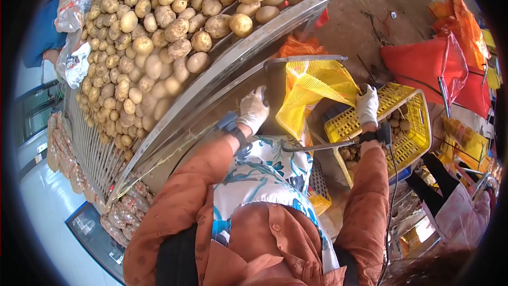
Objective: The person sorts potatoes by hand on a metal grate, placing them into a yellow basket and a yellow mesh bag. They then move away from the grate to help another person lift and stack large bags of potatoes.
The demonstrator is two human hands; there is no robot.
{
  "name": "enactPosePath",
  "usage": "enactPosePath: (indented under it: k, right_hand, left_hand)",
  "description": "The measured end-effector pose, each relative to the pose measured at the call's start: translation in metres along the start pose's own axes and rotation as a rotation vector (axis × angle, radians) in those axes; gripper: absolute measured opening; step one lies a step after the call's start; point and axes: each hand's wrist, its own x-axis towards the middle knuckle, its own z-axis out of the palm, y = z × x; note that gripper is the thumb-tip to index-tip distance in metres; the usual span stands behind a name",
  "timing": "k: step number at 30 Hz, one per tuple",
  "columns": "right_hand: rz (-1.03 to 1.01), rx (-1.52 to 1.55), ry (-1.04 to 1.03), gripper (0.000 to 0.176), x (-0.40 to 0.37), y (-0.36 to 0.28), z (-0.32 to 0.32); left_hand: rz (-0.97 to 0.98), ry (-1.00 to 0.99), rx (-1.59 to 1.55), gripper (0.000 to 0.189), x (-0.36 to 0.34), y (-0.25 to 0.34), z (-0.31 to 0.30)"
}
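My left hand (255, 109), in a white glove, is in front of the metal edge of the sorting table (211, 69), its fingers loosely curled with no object visible in them. My right hand (367, 106), also gloved, has its fingers closed on the edge of a yellow mesh bag (312, 87). The bag hangs with its mouth partly open on a metal frame (312, 59). Beneath and beside my right wrist is a yellow crate (420, 122) holding some potatoes (399, 122). Many potatoes (177, 29) are heaped on the table.
Red bags (423, 66) stand on frames at the right, near orange mesh bags (457, 26). Another person (457, 201) is at the lower right, and a person's blue clothing (42, 32) shows at the upper left. Filled bags (124, 212) lie beyond the table's lower end.
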Motion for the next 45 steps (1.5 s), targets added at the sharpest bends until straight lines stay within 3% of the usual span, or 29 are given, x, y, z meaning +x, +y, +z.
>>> enactPosePath:
  k: [2, 3, 5, 6, 8, 9, 11, 12, 14, 16, 18, 22, 24, 25, 30, 31, 32, 34, 35, 36, 38, 39, 40, 41, 43, 44, 45]
  right_hand:
    - [0.016, 0.068, -0.024, 0.041, 0.001, 0.021, 0.006]
    - [0.025, 0.069, -0.023, 0.041, -0.001, 0.024, 0.008]
    - [0.069, 0.09, -0.072, 0.039, -0.007, 0.031, 0.011]
    - [0.085, 0.094, -0.069, 0.039, -0.012, 0.028, 0.008]
    - [0.029, 0.137, -0.067, 0.037, -0.024, 0.021, 0.007]
    - [0.023, 0.125, -0.042, 0.035, -0.028, 0.02, 0.01]
    - [0.039, 0.128, -0.041, 0.035, -0.036, 0.013, 0.004]
    - [0.042, 0.133, -0.041, 0.034, -0.038, 0.009, -0.001]
    - [0.045, 0.141, -0.035, 0.033, -0.042, 0.011, -0.006]
    - [0.081, 0.216, -0.067, 0.032, -0.047, 0.008, -0.01]
    - [0.05, 0.212, -0.07, 0.032, -0.048, 0.009, -0.008]
    - [0.032, 0.243, -0.004, 0.033, -0.04, 0.018, -0.012]
    - [0.009, 0.285, 0.012, 0.032, -0.034, 0.027, -0.016]
    - [-0.001, 0.298, 0.001, 0.032, -0.033, 0.032, -0.018]
    - [0.036, 0.331, -0.027, 0.033, -0.029, 0.026, -0.018]
    - [0.012, 0.323, -0.014, 0.032, -0.03, 0.023, -0.017]
    - [-0.009, 0.313, -0.001, 0.032, -0.032, 0.019, -0.016]
    - [-0.005, 0.307, 0.001, 0.031, -0.036, 0.015, -0.017]
    - [0.006, 0.308, -0.002, 0.031, -0.039, 0.015, -0.014]
    - [0.017, 0.307, -0.01, 0.032, -0.043, 0.016, -0.012]
    - [-0.018, 0.28, 0.003, 0.031, -0.05, 0.015, -0.012]
    - [0.001, 0.288, -0.004, 0.029, -0.053, 0.013, -0.011]
    - [0.018, 0.297, -0.013, 0.028, -0.056, 0.01, -0.011]
    - [0.033, 0.311, -0.016, 0.027, -0.058, 0.006, -0.012]
    - [0.032, 0.34, -0.032, 0.027, -0.061, 0.004, -0.009]
    - [0.037, 0.368, -0.045, 0.027, -0.062, 0.004, -0.007]
    - [0.047, 0.37, -0.059, 0.026, -0.061, 0.004, -0.005]
  left_hand:
    - [-0.056, -0.224, -0.117, 0.068, -0.005, 0.0, -0.016]
    - [-0.05, -0.23, -0.112, 0.068, -0.014, 0.0, -0.013]
    - [-0.097, -0.437, -0.77, 0.095, -0.037, -0.001, -0.004]
    - [-0.035, -0.562, -0.568, 0.117, -0.037, -0.012, 0.01]
    - [0.052, -0.409, -0.548, 0.091, -0.047, -0.002, 0.041]
    - [0.056, -0.42, -0.547, 0.091, -0.043, 0.003, 0.046]
    - [-0.445, -0.565, -0.563, 0.059, -0.02, 0.014, 0.051]
    - [-0.473, -0.374, -0.477, 0.034, -0.001, -0.043, 0.142]
    - [-0.723, -0.427, -0.791, 0.026, 0.011, -0.013, 0.09]
    - [-0.839, -0.301, -1.203, 0.024, 0.027, -0.02, 0.101]
    - [-0.854, -0.291, -1.282, 0.023, 0.041, -0.029, 0.122]
    - [-0.721, -0.286, -1.176, 0.022, 0.065, -0.023, 0.159]
    - [-0.548, -0.171, -1.095, 0.019, 0.071, -0.02, 0.175]
    - [-0.556, -0.176, -1.091, 0.019, 0.073, -0.022, 0.181]
    - [-0.031, 0.137, -0.432, 0.018, 0.119, -0.014, 0.134]
    - [0.036, 0.104, -0.34, 0.025, 0.149, -0.05, 0.159]
    - [0.045, 0.109, -0.333, 0.025, 0.145, -0.034, 0.136]
    - [-0.377, -0.165, -1.058, 0.038, 0.124, 0.019, 0.07]
    - [0.239, -0.042, -0.444, 0.057, 0.161, -0.044, 0.125]
    - [0.238, -0.051, -0.444, 0.057, 0.151, -0.044, 0.126]
    - [-0.087, -0.051, -0.147, 0.075, 0.107, -0.03, 0.111]
    - [-0.288, -0.279, -0.224, 0.083, 0.088, 0.0, 0.069]
    - [-0.272, -0.231, -0.096, 0.08, 0.076, -0.02, 0.086]
    - [-0.264, -0.319, 0.102, 0.075, 0.057, -0.015, 0.073]
    - [0.027, -0.501, 0.208, 0.038, 0.022, -0.005, 0.032]
    - [0.061, -0.59, 0.158, 0.033, 0.006, 0.008, 0.008]
    - [0.249, -0.489, 0.106, 0.032, -0.014, 0.015, -0.008]
